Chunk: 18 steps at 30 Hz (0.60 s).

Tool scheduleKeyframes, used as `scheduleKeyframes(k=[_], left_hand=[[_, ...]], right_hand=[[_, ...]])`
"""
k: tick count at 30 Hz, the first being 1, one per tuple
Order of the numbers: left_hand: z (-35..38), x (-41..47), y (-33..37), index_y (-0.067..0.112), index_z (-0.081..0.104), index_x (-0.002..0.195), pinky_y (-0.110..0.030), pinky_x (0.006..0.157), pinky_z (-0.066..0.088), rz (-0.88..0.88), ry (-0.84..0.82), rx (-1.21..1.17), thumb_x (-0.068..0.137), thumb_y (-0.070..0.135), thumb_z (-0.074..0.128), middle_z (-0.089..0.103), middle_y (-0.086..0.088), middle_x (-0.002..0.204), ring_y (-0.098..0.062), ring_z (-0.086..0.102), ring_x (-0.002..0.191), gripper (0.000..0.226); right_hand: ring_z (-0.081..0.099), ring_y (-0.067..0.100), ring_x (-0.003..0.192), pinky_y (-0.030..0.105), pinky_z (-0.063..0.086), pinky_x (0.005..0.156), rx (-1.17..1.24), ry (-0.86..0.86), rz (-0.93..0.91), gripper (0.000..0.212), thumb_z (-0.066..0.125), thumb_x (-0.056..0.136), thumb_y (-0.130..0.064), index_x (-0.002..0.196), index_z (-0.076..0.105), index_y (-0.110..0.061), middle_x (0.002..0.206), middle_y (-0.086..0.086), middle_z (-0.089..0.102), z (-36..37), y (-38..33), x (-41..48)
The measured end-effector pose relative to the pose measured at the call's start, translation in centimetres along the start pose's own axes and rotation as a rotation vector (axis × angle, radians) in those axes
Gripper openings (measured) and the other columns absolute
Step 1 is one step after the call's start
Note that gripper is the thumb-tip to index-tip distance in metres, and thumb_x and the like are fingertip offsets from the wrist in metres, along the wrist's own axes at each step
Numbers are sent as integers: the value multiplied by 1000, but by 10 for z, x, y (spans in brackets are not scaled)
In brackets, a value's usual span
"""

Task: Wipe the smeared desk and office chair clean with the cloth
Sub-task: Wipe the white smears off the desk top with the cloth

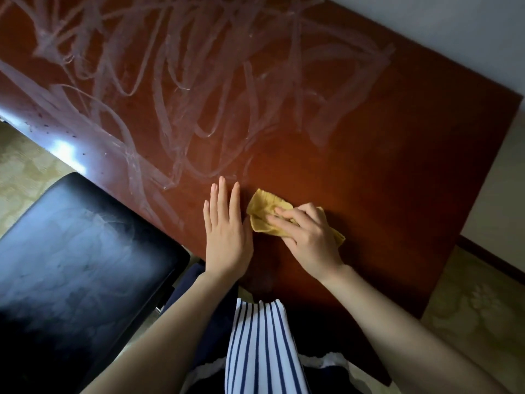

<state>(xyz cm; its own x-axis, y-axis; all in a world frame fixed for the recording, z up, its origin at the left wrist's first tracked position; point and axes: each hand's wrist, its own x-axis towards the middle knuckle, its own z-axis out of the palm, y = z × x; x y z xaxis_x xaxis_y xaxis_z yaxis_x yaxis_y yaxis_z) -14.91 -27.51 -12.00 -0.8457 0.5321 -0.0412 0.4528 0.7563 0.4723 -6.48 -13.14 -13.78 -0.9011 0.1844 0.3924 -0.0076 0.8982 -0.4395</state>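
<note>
A reddish-brown wooden desk (383, 155) fills the upper view. White smear streaks (176, 89) cover its left and middle; the part on the right looks free of streaks. My right hand (306, 234) presses a crumpled yellow cloth (264, 209) flat on the desk near the front edge. My left hand (227, 231) lies flat beside it, fingers together and extended, palm down, holding nothing. A black office chair (76, 251) stands at the lower left, its seat showing faint whitish smears.
Patterned beige carpet (25, 177) shows at left and at lower right. A pale wall (454, 32) runs behind the desk at upper right. My striped blue and white clothing (261, 345) hangs at the bottom centre.
</note>
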Motion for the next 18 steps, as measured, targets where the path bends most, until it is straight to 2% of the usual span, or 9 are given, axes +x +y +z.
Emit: scheduleKeyframes(k=[6, 13, 18], left_hand=[[11, 14, 2, 8, 28, 147, -43, 117, 2, -22, 50, 77, 97, 33, 29, 15, -16, 157, -30, 6, 145, 55], [14, 17, 5, 12, 21, 149, -37, 119, -1, -40, 36, 62, 98, 36, 31, 7, -14, 159, -25, -2, 147, 57], [14, 19, 6, 10, 19, 149, -35, 118, 2, -58, 42, 59, 98, 37, 29, 7, -14, 159, -24, -2, 147, 59]], right_hand=[[49, 19, 87, 38, 51, 71, -59, -45, 50, 32, 57, 81, -10, 108, 73, -13, 100, 3, 69, -47, 49, -32], [46, 22, 89, 28, 43, 78, -181, 89, 262, 43, 76, 68, 6, 108, 71, -9, 90, 10, 65, -73, 114, -2], [52, 31, 90, 43, 48, 78, -258, 186, 452, 34, 72, 77, -4, 110, 70, -11, 93, 10, 64, -57, 139, 54]])
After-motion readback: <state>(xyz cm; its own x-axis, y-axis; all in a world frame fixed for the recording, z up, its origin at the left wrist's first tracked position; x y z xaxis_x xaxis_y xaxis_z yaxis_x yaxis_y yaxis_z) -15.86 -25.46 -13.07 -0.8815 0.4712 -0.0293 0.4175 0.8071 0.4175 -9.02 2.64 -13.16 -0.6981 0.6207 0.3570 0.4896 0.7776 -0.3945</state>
